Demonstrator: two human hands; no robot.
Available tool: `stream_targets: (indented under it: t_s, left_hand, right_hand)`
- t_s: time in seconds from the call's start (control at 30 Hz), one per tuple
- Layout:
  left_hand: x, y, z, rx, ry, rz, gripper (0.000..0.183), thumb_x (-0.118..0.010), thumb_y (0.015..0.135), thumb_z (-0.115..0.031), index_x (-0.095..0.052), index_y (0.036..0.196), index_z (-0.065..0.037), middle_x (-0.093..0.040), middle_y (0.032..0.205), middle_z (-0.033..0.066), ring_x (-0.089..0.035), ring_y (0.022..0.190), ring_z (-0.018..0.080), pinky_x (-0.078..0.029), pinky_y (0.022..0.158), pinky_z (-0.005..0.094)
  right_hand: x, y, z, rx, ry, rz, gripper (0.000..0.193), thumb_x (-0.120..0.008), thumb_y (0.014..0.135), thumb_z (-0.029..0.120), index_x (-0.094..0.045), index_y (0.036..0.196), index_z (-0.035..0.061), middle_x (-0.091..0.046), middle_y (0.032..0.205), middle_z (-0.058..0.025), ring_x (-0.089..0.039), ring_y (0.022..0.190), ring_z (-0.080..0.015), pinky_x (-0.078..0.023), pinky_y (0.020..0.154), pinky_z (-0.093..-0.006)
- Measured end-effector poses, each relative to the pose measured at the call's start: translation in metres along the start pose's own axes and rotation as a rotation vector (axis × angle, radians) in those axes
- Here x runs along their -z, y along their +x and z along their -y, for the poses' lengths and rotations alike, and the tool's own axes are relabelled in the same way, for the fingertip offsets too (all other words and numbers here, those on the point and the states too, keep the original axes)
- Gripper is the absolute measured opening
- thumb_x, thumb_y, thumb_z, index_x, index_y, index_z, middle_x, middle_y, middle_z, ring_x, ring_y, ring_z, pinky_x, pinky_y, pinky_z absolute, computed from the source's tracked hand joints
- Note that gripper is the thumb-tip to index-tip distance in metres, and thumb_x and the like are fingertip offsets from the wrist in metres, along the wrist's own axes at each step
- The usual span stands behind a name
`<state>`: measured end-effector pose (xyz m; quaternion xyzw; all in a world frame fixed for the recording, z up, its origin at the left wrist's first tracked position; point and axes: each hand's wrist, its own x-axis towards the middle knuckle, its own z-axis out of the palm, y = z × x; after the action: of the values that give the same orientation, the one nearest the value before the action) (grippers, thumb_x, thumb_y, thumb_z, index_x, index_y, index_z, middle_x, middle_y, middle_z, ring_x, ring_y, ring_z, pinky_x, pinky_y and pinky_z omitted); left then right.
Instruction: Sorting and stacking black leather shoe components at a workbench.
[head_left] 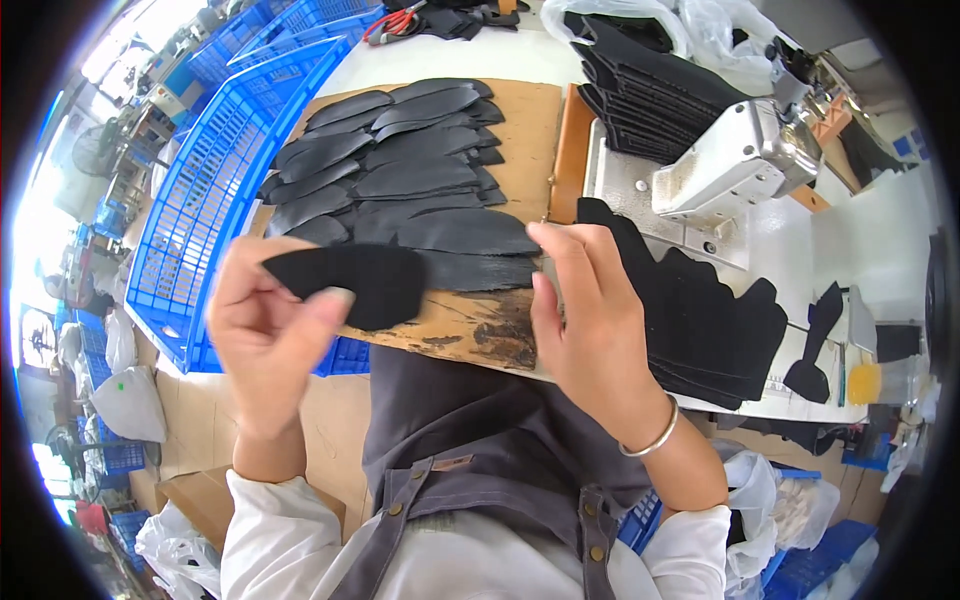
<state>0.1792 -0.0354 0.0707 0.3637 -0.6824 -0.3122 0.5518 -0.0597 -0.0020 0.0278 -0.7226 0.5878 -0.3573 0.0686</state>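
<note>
Head view shows your left hand (262,325) pinching a black cut piece (350,283) above the near board edge (455,335); your right hand (590,320) hovers loose, fingers open, empty. You look mid-pickup; next, likely align it with the fanned stack (700,320) right.

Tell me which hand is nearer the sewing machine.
Right. The right hand is beside the black pieces lying at the sewing machine; the left hand holds a black piece farther left, past the board.

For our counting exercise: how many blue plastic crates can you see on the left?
3: one large crate beside the board, two more stacked behind it at top. Others may be hidden.
</note>
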Motion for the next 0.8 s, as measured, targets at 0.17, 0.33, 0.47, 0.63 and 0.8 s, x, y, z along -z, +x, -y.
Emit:
stream_targets:
  t_s: [0.17, 0.33, 0.47, 0.63, 0.8]
  left_hand:
    - [-0.070, 0.011, -0.011, 0.163, -0.602, 0.427, 0.041, -0.074, 0.072, 0.013, -0.051, 0.104, 0.000, -0.064, 0.096, 0.0098, -0.065, 0.089, 0.0139, -0.054, 0.077, 0.0265]
    - [-0.124, 0.022, -0.019, 0.222, -0.427, 0.589, 0.047, -0.073, 0.077, 0.005, -0.052, 0.120, 0.003, -0.063, 0.101, 0.0057, -0.061, 0.090, 0.0124, -0.050, 0.078, 0.0247]
    - [-0.158, 0.042, -0.008, 0.377, -0.245, 0.999, 0.022, -0.071, 0.083, -0.004, -0.061, 0.101, 0.004, -0.060, 0.088, 0.0028, -0.055, 0.082, 0.0053, -0.047, 0.072, 0.0219]
    - [-0.188, 0.048, 0.009, 0.213, 0.097, 1.189, 0.037, -0.073, 0.085, -0.023, -0.052, 0.069, 0.003, -0.041, 0.056, -0.0014, -0.033, 0.055, 0.0048, -0.028, 0.046, 0.0278]
    - [-0.193, 0.045, 0.006, 0.119, 0.173, 1.123, 0.045, -0.076, 0.081, -0.030, -0.050, 0.065, 0.004, -0.037, 0.052, 0.0064, -0.032, 0.050, 0.0106, -0.029, 0.046, 0.0307]
  right_hand:
    - [0.035, -0.027, -0.006, -0.063, 0.986, 0.267, 0.048, -0.073, 0.077, 0.004, -0.054, 0.121, 0.0012, -0.064, 0.106, -0.0136, -0.063, 0.100, -0.0186, -0.047, 0.087, -0.0313]
    - [0.082, -0.061, -0.027, -0.497, 0.747, 0.070, 0.020, -0.076, 0.079, 0.006, -0.064, 0.092, -0.0011, -0.068, 0.076, -0.0060, -0.064, 0.070, -0.0083, -0.049, 0.062, -0.0241]
    - [0.127, -0.058, -0.057, -0.641, 0.649, 0.299, 0.016, -0.072, 0.083, 0.010, -0.063, 0.087, -0.0029, -0.064, 0.069, -0.0062, -0.064, 0.066, -0.0084, -0.050, 0.059, -0.0231]
    - [0.134, -0.048, -0.067, -0.712, 0.462, 0.331, 0.019, -0.072, 0.083, 0.008, -0.058, 0.082, -0.0049, -0.057, 0.066, -0.0016, -0.060, 0.058, -0.0066, -0.047, 0.051, -0.0225]
    - [0.127, -0.049, -0.076, -0.577, 0.275, 0.383, 0.020, -0.075, 0.079, 0.009, -0.059, 0.084, -0.0041, -0.057, 0.066, -0.0022, -0.054, 0.055, -0.0064, -0.044, 0.050, -0.0239]
